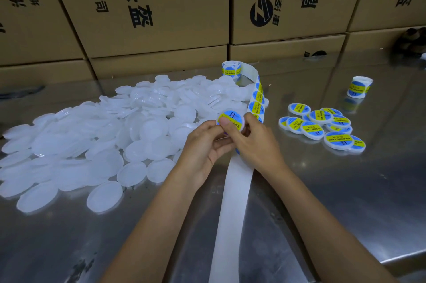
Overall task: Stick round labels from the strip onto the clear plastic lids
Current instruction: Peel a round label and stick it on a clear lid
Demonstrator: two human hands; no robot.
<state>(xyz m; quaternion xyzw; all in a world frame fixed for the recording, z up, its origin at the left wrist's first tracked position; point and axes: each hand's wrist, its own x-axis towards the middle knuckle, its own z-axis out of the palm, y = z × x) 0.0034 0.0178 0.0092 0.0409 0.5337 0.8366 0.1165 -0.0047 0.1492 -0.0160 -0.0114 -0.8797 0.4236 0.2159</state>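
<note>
Both hands, left hand and right hand, pinch round clear plastic lid beside white backing strip; thumb-smooth blue-yellow round label centre outward, avoiding bubbles.

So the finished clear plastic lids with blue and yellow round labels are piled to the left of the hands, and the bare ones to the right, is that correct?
Not quite: the head view shows it reversed. The labelled clear plastic lids lie to the right of the hands, the bare lids to the left.
</note>
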